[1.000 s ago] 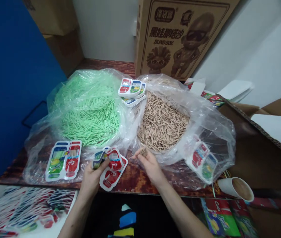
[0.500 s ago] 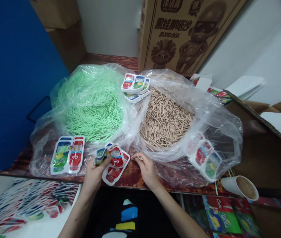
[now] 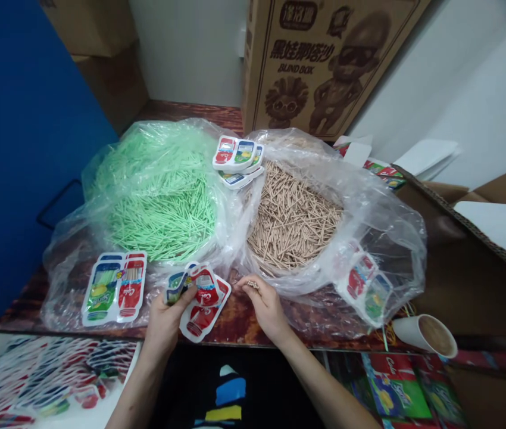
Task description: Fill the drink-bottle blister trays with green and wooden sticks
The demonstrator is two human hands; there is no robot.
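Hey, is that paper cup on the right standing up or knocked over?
Knocked over. The paper cup lies on its side, its white wall pointing left and its open mouth, brown inside, facing right.

A white wall (image 3: 190, 53) is seen at the back, and a second white wall (image 3: 480, 77) runs along the right. The left side is closed off by a flat blue panel (image 3: 12, 149). A dark reddish-brown wooden table (image 3: 181, 111) is set against the back wall, its grain visible at the far edge. In the left corner, plain cardboard boxes (image 3: 110, 71) are stacked between the blue panel and the wall. A large printed cardboard box (image 3: 324, 59) is stood upright at the back of the table. On the right, an open cardboard box (image 3: 471, 268) is placed, with white sheets (image 3: 431, 158) laid behind it. Everything is lit evenly and softly.
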